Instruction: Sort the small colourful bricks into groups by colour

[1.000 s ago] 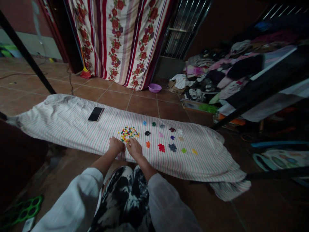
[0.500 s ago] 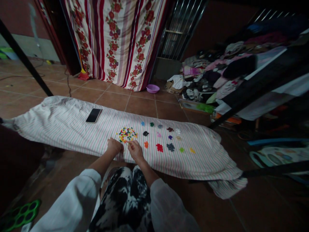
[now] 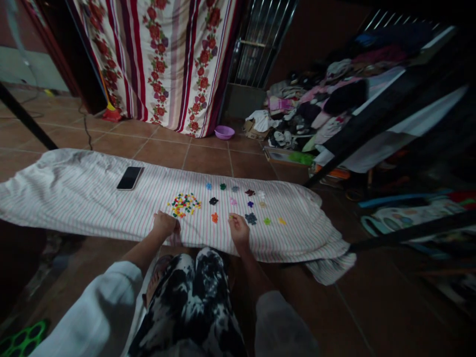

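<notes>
My right hand [image 3: 239, 230] is held in a pinch over the cloth, between the orange pile [image 3: 214, 217] and the dark grey pile [image 3: 251, 218]. A tiny yellowish piece [image 3: 231, 216] shows at its fingertips; the hand covers the red pile. Curled closed, my left hand [image 3: 164, 224] rests at the near left edge of a mixed heap of small coloured pieces [image 3: 186, 205], red, yellow, green and white. What its fingers hold, if anything, is hidden. Farther right lie a light green pile [image 3: 267, 221] and a yellow pile [image 3: 282, 221].
Black [image 3: 213, 201], pink [image 3: 233, 202], blue [image 3: 208, 186] and brown [image 3: 250, 192] piles sit behind. A phone [image 3: 130, 178] lies left on the striped cloth [image 3: 92, 198]. Beyond are a purple basin [image 3: 224, 132], a curtain [image 3: 171, 64] and heaped clothes [image 3: 316, 104]. Dark poles [image 3: 28, 116] flank the cloth.
My right hand has moved right, from the mixed heap to over the red pile. My left hand stays by the heap. The view has shifted a little to the right.
</notes>
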Tool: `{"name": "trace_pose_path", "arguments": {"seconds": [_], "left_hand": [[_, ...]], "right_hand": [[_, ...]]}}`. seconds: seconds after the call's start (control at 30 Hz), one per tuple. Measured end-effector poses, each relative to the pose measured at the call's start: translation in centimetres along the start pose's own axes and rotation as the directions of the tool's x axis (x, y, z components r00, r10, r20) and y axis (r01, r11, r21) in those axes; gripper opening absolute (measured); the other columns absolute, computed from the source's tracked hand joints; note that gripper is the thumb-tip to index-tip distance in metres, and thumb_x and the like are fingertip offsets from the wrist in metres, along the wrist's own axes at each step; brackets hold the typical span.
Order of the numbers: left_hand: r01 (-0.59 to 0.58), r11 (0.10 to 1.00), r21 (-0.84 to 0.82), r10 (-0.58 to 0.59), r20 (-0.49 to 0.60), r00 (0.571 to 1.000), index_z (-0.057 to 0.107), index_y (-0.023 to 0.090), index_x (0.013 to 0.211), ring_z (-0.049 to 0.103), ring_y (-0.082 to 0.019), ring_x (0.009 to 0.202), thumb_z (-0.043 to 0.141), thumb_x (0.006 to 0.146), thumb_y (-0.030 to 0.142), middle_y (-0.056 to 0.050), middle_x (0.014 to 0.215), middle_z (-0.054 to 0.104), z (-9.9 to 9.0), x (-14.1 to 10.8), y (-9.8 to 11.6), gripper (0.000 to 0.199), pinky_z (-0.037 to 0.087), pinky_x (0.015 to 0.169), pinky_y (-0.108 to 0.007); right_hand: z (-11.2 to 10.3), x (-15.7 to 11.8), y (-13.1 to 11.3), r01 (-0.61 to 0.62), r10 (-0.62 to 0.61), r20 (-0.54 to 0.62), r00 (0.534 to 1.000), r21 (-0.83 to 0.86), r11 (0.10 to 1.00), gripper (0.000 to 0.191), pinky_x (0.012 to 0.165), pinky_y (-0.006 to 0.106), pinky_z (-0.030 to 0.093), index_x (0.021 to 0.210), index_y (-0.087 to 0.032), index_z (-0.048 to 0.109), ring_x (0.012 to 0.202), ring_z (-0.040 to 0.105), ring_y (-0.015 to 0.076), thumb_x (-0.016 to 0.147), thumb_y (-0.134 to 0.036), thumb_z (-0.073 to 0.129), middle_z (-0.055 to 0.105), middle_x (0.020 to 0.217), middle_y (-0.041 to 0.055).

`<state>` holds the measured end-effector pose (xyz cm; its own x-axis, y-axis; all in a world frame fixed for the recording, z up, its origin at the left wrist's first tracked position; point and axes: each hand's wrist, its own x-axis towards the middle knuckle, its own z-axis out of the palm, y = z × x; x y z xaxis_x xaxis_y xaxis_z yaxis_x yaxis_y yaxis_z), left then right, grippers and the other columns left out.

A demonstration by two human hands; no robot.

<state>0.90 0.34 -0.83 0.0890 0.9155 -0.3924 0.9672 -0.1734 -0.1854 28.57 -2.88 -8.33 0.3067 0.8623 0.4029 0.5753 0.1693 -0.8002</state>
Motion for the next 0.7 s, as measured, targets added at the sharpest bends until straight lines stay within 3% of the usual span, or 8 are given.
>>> {"name": "trace_pose_path", "arguments": {"seconds": [0.2, 0.33, 0.5, 0.7], "left_hand": [[-0.003, 1.0, -0.012, 0.003, -0.012, 1.0, 0.071, 0.014, 0.103, 0.057, -0.032, 0.109, 0.046, 0.086, 0.028, -0.02, 0.113, 0.067, -0.1, -0.2, 0.0, 0.034, 0.042, 0.083, -0.037], [0.001, 1.0, -0.008, -0.002, -0.018, 1.0, 0.071, 0.017, 0.103, 0.056, -0.032, 0.11, 0.046, 0.085, 0.03, -0.018, 0.114, 0.067, 0.2, 0.0, 0.0, 0.034, 0.043, 0.083, -0.037], [0.002, 1.0, 0.002, -0.002, -0.032, 0.999, 0.07, 0.015, 0.107, 0.055, -0.032, 0.112, 0.044, 0.085, 0.03, -0.019, 0.117, 0.065, 0.8, 0.4, -0.1, 0.038, 0.042, 0.084, -0.039], [-0.006, 1.0, -0.004, 0.006, -0.027, 1.0, 0.07, 0.012, 0.106, 0.056, -0.033, 0.11, 0.044, 0.085, 0.032, -0.022, 0.115, 0.065, 0.8, 0.4, -0.1, 0.038, 0.043, 0.083, -0.039]], "right_hand": [[-7.1, 2.2, 4.7, -0.094, 0.051, -0.291, 0.955, -0.135, 0.986, 0.035, 0.073, 0.033, 0.05, 0.092, -0.015, 0.065, 0.077, 0.062, 0.0197, 0.079, -0.037, 0.041, 0.068, 0.088, 0.0114], [-10.0, 2.8, 8.0, -0.152, 0.041, -0.367, 0.929, -0.28, 0.948, 0.034, 0.079, 0.037, 0.048, 0.082, -0.016, 0.066, 0.08, 0.06, 0.0226, 0.075, -0.035, 0.039, 0.068, 0.084, 0.0119], [-11.3, 3.3, 11.0, -0.241, 0.095, -0.389, 0.916, -0.347, 0.906, 0.032, 0.08, 0.04, 0.047, 0.075, -0.017, 0.066, 0.079, 0.06, 0.025, 0.07, -0.033, 0.039, 0.068, 0.077, 0.0116], [-11.3, 3.9, 12.5, -0.288, 0.173, -0.332, 0.927, -0.337, 0.897, 0.037, 0.082, 0.04, 0.049, 0.08, -0.017, 0.067, 0.08, 0.062, 0.0247, 0.066, -0.037, 0.04, 0.07, 0.084, 0.012]]}}
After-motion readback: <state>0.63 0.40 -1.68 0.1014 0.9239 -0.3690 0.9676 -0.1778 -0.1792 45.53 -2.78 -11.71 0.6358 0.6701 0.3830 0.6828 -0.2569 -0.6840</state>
